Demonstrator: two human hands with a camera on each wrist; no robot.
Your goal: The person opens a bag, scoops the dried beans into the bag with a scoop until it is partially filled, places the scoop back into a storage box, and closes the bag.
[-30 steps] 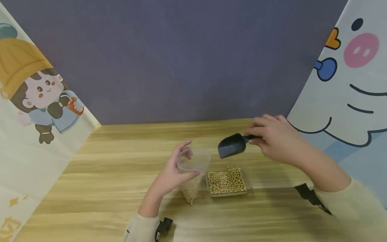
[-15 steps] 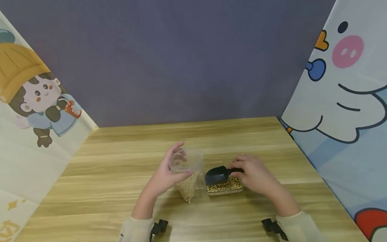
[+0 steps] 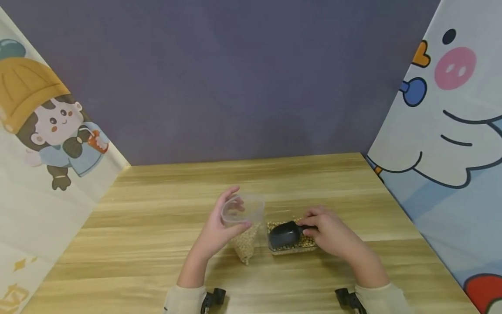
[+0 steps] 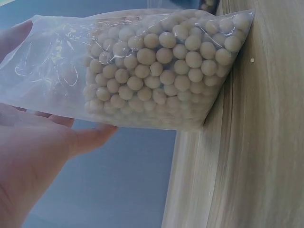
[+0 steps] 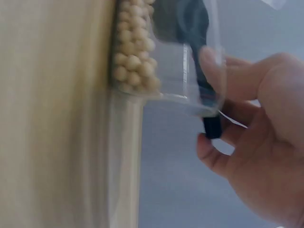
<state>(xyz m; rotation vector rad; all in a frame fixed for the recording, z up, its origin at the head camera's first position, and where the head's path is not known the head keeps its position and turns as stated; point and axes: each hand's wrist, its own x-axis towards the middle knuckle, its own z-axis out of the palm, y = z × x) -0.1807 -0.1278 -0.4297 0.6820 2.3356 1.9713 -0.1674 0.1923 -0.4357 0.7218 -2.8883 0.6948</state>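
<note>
My left hand (image 3: pixel 215 226) holds a clear plastic bag (image 3: pixel 245 244) by its wide mouth, fingers and thumb around the rim. In the left wrist view, round beige soybeans (image 4: pixel 152 76) fill the lower part of the bag, whose bottom meets the table. My right hand (image 3: pixel 333 233) grips the handle of a black scoop (image 3: pixel 285 235). The scoop's bowl lies inside a clear box (image 3: pixel 294 251), over and partly among more soybeans (image 5: pixel 135 57). How deep its edge sits is hidden from above.
A wood-grain table (image 3: pixel 172 192) lies under everything, the box just right of the bag. A dark panel (image 3: pixel 243 78) rises at the back. Printed cartoon panels stand on both sides. A few loose beans (image 3: pixel 296 218) show near the box's far edge.
My right hand has brought the scoop down and left from above the box into it, and its bowl now sits lower among the soybeans. The left hand keeps holding the bag.
</note>
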